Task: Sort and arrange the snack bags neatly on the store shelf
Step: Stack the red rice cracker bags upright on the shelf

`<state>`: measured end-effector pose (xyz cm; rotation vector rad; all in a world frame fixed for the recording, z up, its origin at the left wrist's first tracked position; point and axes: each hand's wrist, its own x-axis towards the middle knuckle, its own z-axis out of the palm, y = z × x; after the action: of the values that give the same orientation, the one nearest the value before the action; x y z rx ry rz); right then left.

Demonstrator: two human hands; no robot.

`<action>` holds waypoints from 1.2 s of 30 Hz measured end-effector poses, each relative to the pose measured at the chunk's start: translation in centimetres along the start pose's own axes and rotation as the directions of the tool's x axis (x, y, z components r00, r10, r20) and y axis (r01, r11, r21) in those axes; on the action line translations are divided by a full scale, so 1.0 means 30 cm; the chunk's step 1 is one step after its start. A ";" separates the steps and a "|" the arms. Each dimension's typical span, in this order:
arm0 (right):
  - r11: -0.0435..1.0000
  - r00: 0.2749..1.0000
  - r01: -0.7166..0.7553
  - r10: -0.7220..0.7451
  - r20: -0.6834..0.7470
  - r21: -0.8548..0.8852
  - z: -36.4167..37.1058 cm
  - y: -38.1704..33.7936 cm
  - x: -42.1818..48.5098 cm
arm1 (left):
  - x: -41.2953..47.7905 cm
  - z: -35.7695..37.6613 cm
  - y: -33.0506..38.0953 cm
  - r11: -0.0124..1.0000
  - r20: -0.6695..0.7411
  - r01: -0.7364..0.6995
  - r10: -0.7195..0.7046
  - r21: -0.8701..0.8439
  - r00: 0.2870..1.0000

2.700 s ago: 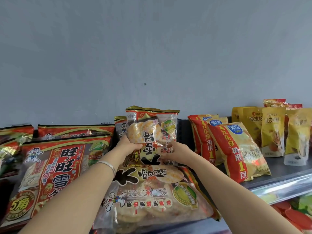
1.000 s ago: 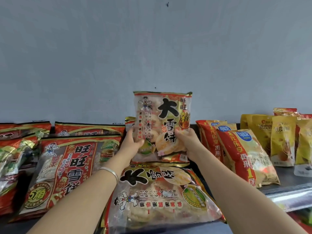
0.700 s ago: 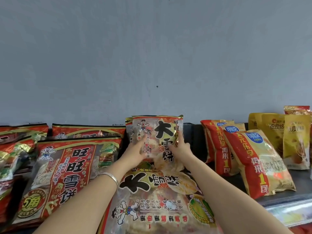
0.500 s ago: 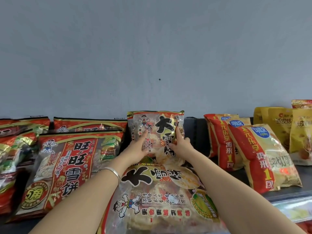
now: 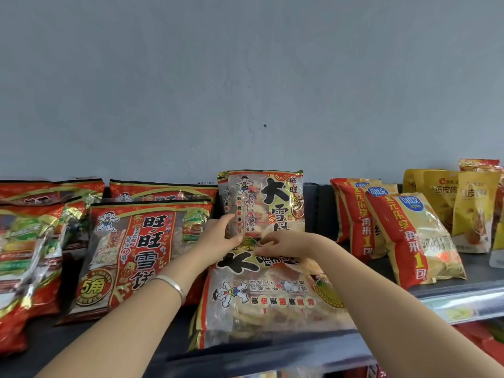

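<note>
- Nearest me, the shelf [image 5: 300,356] lip carries the flat bag [image 5: 267,304]. It lies face up below both sets of fingers, with its top edge right under them.
- My left hand [image 5: 221,237] grips the upright bag [image 5: 268,203] by its lower left edge. The thumb is on the front and the fingers wrap behind in a firm, close hold.
- My right hand [image 5: 286,244] is curled at that bag's bottom seam, just right of the left fingers. I cannot tell whether its tips pinch the seam, pinch the flat bag's top edge, or only touch.
- The upright bag stands above the fingers, face forward and nearly straight. Its bottom meets the flat bag's top.
- As I judge it, the step is seating this bag at the back of its column. I would press the bottom seam down and back so it stands on the shelf and not on the flat bag, then square the top.
- I would loosen the left grip only once the bag leans back. Released early, it may tip forward over the flat bag.
- Left of the fingers the red bags [image 5: 136,249] lean close, and I would avoid nudging them. Right of the fingers there is a gap, then the striped bags [image 5: 409,236].
- Behind it all is the wall [image 5: 245,91], which can take the bag's lean.
</note>
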<state>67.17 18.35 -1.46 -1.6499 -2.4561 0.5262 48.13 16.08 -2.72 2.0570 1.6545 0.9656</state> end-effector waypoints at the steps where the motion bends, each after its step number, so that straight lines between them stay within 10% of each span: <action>1: 1.000 1.000 -0.013 0.013 0.013 -0.006 0.010 0.003 0.005 | -0.019 0.004 -0.003 0.999 0.000 0.021 -0.021 -0.034 1.000; 11: 0.994 0.965 -0.023 0.049 -0.259 0.103 0.049 0.007 -0.012 | -0.116 0.017 -0.028 0.842 0.159 0.260 -0.209 -0.472 0.965; 15: 0.970 0.950 -0.019 0.093 -0.299 0.243 0.022 -0.017 -0.076 | -0.114 -0.008 -0.005 0.843 0.099 0.146 -0.111 -0.518 0.989; 24: 0.899 0.992 -0.098 0.056 0.111 0.427 -0.120 0.042 -0.235 | -0.062 -0.091 0.164 0.918 -0.101 -0.218 0.195 -0.332 0.976; 32: 0.659 0.973 0.140 0.049 -0.227 0.739 -0.160 0.157 -0.282 | -0.070 -0.036 0.169 0.996 -0.493 -0.084 0.053 -0.043 0.869; 36: 0.557 0.926 0.218 0.141 -0.350 0.801 -0.153 0.190 -0.272 | -0.114 0.037 0.121 0.978 -0.424 0.082 -0.159 -0.194 0.891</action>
<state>76.71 13.77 1.42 -1.1120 -1.5142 1.0448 51.19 12.01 -2.24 1.6812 1.8063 1.5554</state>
